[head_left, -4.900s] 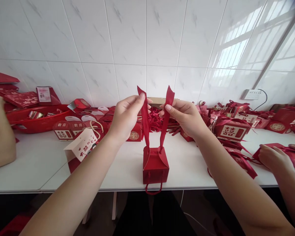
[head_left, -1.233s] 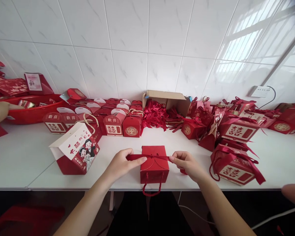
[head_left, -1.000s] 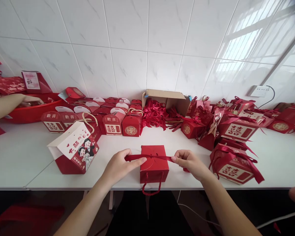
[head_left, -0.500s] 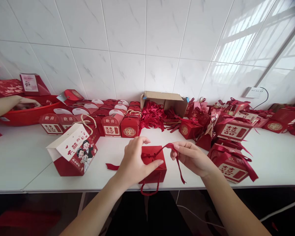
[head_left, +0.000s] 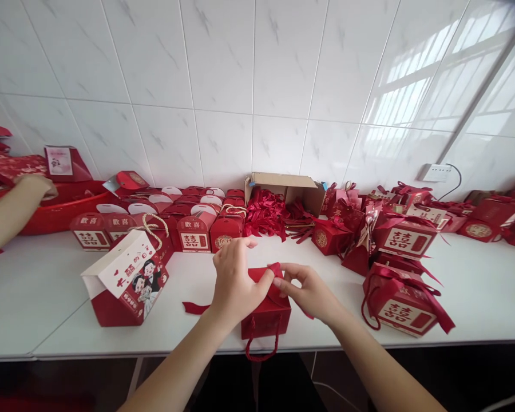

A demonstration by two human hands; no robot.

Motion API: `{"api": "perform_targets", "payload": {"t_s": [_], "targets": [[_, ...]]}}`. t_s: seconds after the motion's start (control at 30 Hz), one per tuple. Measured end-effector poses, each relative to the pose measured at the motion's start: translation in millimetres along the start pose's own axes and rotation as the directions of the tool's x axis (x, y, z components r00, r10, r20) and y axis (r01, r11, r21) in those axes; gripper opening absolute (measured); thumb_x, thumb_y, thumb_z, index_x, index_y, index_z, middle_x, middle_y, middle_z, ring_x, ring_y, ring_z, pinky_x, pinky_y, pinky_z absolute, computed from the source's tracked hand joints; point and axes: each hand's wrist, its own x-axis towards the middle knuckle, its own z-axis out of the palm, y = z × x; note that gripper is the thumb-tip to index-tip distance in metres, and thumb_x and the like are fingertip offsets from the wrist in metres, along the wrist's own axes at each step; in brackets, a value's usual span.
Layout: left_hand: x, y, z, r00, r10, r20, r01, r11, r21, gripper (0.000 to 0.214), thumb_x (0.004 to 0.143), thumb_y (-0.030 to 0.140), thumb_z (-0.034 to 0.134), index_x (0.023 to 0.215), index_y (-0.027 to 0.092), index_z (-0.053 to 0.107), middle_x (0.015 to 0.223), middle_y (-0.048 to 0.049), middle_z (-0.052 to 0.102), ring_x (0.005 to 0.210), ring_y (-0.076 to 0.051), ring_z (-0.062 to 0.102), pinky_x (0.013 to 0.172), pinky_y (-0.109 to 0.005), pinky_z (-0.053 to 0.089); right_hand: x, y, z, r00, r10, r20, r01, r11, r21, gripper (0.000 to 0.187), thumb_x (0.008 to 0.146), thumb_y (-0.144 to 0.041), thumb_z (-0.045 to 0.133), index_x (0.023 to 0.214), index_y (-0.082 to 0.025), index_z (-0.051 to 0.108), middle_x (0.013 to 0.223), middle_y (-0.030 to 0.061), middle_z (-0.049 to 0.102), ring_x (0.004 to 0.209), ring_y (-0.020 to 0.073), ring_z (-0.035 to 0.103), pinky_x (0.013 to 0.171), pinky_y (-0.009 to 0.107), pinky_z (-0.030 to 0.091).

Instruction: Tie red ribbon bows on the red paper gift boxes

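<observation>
A small red gift box [head_left: 266, 316] with a cord handle hanging off the front stands at the near edge of the white table [head_left: 47, 297]. A red ribbon [head_left: 276, 269] crosses its top, and one loose end [head_left: 194, 308] trails on the table to the left. My left hand [head_left: 236, 280] rests on the box top with thumb and fingers pinched on the ribbon. My right hand [head_left: 305, 289] meets it from the right, fingers pinching a ribbon loop.
A red-and-white cartoon box [head_left: 126, 281] stands to the left, a ribboned box [head_left: 401, 300] to the right. Rows of red boxes, a cardboard carton [head_left: 289, 189] with ribbons, and a red tray [head_left: 64, 209] line the wall. Another person's hand [head_left: 32, 186] reaches at far left.
Earlier I held the two ribbon ends up, then pulled them flat sideways across the box. Now both hands have come together over the box top, looping the ribbon; one end lies loose.
</observation>
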Motion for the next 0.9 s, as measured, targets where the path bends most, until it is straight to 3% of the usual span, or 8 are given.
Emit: {"api": "perform_targets", "payload": {"t_s": [0.1,0.2,0.3,0.4,0.47,0.53,0.77,0.9], "targets": [[2,-4,-12.0,0.989,-0.025,0.144,0.035,0.997,-0.073,0.036,0.073,0.021,0.061,0.104,0.023,0.044,0.105,-0.0066,0.059,0.104,-0.027,0.055,0.096,-0.046,0.033,5,1,12,0.995,-0.083,-0.062,0.083,0.997,0.005,0.027,0.086,-0.041,0.057,0.072,-0.019,0.066,0.067,0.0002,0.060,0.065,0.0144,0.054,0.068,0.028,0.046],[0,-18,-25.2,0.931,-0.068,0.359,0.151,0.966,-0.208,0.035,0.075,0.026,0.061,0.108,0.024,0.047,0.105,-0.0058,0.058,0.104,-0.024,0.054,0.097,-0.043,0.036,4,4,17,0.974,-0.160,-0.163,0.158,0.987,-0.023,0.024,0.087,-0.039,0.056,0.075,-0.020,0.065,0.080,0.0031,0.064,0.076,0.0167,0.058,0.074,0.029,0.046],[-9,-36,-26.4,0.871,-0.180,0.457,0.330,0.903,-0.274,0.024,0.078,0.036,0.061,0.094,0.023,0.049,0.096,-0.0032,0.056,0.095,-0.021,0.055,0.090,-0.036,0.043,1,7,18,0.984,-0.143,-0.104,0.146,0.989,0.027,0.026,0.090,-0.040,0.051,0.079,-0.020,0.063,0.081,0.0038,0.067,0.077,0.0175,0.060,0.074,0.029,0.047],[-17,-47,-16.1,0.763,-0.309,0.567,0.541,0.785,-0.301,0.028,0.078,0.047,0.060,0.081,0.022,0.048,0.083,0.0003,0.053,0.082,-0.018,0.054,0.079,-0.032,0.046,0,7,18,0.992,-0.127,-0.017,0.128,0.985,0.113,0.026,0.091,-0.041,0.049,0.082,-0.020,0.062,0.083,0.0036,0.069,0.078,0.0169,0.062,0.074,0.029,0.048],[-20,-49,-9.8,0.672,-0.330,0.663,0.653,0.686,-0.321,0.033,0.078,0.052,0.057,0.076,0.021,0.050,0.076,0.0010,0.053,0.074,-0.016,0.053,0.071,-0.029,0.045,1,5,19,0.992,-0.123,0.003,0.121,0.981,0.150,0.025,0.092,-0.039,0.048,0.082,-0.020,0.061,0.083,0.0032,0.070,0.077,0.0161,0.063,0.074,0.028,0.048],[-20,-50,-8.5,0.620,-0.313,0.719,0.699,0.636,-0.326,0.037,0.079,0.054,0.055,0.070,0.019,0.054,0.067,0.0017,0.051,0.064,-0.015,0.050,0.064,-0.027,0.042,1,3,21,0.995,-0.098,-0.007,0.099,0.986,0.133,0.023,0.092,-0.036,0.048,0.081,-0.020,0.059,0.080,0.0030,0.070,0.076,0.0158,0.063,0.073,0.028,0.049],[-11,-42,-41.9,0.660,-0.364,0.657,0.691,0.639,-0.339,0.041,0.078,0.051,0.061,0.054,0.019,0.052,0.052,0.0038,0.041,0.051,-0.012,0.040,0.048,-0.025,0.033,5,-4,34,0.986,0.049,-0.159,-0.046,0.999,0.018,0.016,0.085,-0.030,0.054,0.075,-0.019,0.061,0.070,0.0050,0.071,0.068,0.0194,0.066,0.067,0.030,0.050],[4,-19,-57.2,0.725,-0.240,0.645,0.581,0.716,-0.387,0.038,0.080,0.046,0.060,0.053,0.019,0.062,0.050,0.0015,0.049,0.050,-0.013,0.044,0.051,-0.027,0.036,6,-5,36,0.979,0.028,-0.201,-0.042,0.997,-0.066,0.013,0.081,-0.026,0.057,0.076,-0.019,0.066,0.074,0.0061,0.074,0.068,0.0209,0.067,0.067,0.032,0.049]]}}
